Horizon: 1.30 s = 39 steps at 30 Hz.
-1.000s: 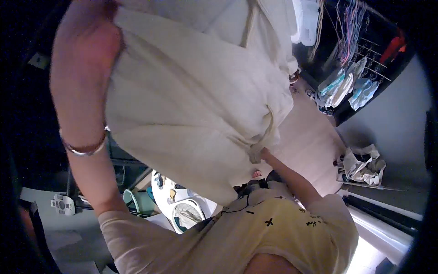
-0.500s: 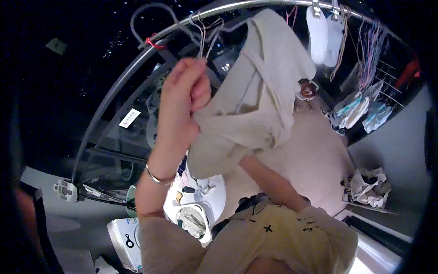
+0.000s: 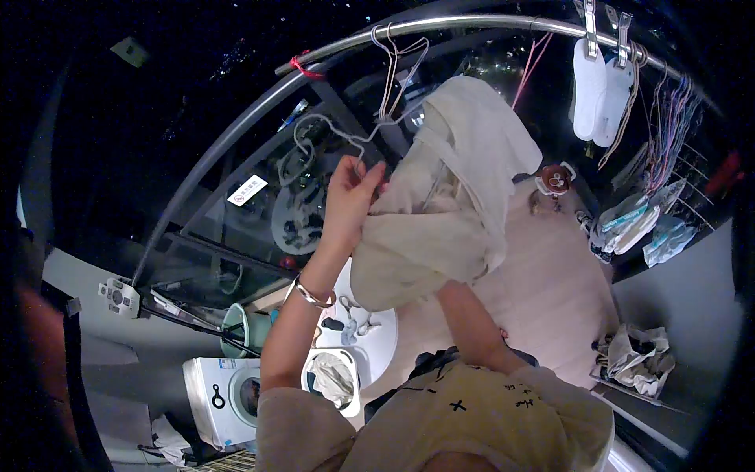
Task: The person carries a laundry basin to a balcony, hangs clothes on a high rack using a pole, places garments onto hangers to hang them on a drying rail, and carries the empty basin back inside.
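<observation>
A pale beige garment (image 3: 440,244), probably a shirt, hangs bunched in front of me on a grey clothes hanger (image 3: 330,130). The hanger's hook points to the left, below the metal rail and apart from it. My left hand (image 3: 354,193) is closed with thumb and fingers pinching the hanger beside the garment's edge. My right forearm (image 3: 476,322) reaches up under the garment. The cloth hides my right hand, so its fingers do not show.
A curved metal rail (image 3: 472,22) carries spare hangers (image 3: 388,75), clipped white insoles (image 3: 590,90) and cords. Below stand a white table (image 3: 381,346) with small socks, a laundry basket (image 3: 355,393), a washing machine (image 3: 206,401) and a green bucket (image 3: 236,318). A cloth-filled box (image 3: 637,362) is at right.
My left hand and the hanger have come down from near the rail, and the garment has lowered with them. The view has shifted somewhat.
</observation>
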Motion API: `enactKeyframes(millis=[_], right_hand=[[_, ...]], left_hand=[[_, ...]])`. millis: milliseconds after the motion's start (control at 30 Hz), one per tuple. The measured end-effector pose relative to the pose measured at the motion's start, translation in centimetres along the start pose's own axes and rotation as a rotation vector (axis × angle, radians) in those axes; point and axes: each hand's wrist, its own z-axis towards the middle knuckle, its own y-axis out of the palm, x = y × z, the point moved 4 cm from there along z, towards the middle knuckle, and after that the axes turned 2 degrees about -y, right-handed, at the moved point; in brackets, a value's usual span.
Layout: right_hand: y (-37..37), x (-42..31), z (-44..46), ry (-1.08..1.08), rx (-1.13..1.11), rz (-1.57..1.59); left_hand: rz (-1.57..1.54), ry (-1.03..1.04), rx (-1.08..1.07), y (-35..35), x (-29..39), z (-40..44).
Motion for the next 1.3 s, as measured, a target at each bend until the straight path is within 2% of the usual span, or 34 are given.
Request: enactKeyframes(millis=[233,433,533,733,867,933,1000,1067,1100,1200,1267,1300], right_hand=[[-1.0,0.2,-1.5,-0.018,-0.012,-0.007],[-1.9,1.0,-3.5,-0.04,-0.024,-0.027],[-2.1,1.5,-4.6,-0.056,-0.035,-0.039],[-2.8,1.8,-6.8,-0.095,-0.071,-0.08],[-3.8,1.5,-9.0,-0.166,-0.14,-0.139],[-4.6,0.7,-11.2,-0.258,-0.23,-0.19],[-6.5,-1.5,-14.1,-0.409,-0.4,-0.21],[-9.6,-4.6,-16.7,-0.586,-0.836,-0.027],[-12.0,-6.3,-17.9,-0.579,-1.113,0.142],[-16.7,-5.2,-15.4,-0.28,-0.965,0.72],[-22.0,-6.0,-10.3,-0.231,-0.349,0.522],[-24.6,-7.0,-8.7,-0.251,-0.156,0.432]], left_hand=[[-0.006,-0.107,-0.018,0.0,-2.0,0.0],[-0.109,-0.247,-0.159,0.8,-1.2,-1.7],[-0.169,-0.212,-0.138,1.4,0.7,-2.4],[0.059,-0.055,-0.286,1.8,0.8,-1.5],[0.133,-0.053,-0.339,2.8,0.1,-1.5],[0.151,0.032,-0.36,2.9,-1.0,-1.0],[0.153,-0.004,-0.368,2.8,-1.7,-0.7],[0.197,0.016,-0.4,2.9,-2.0,-0.1],[0.235,0.045,-0.424,2.9,-2.2,0.0],[0.319,0.088,-0.469,2.8,-2.4,-0.3],[0.346,0.099,-0.484,2.7,-2.8,-0.5],[0.352,0.107,-0.491,2.7,-3.0,-0.5]])
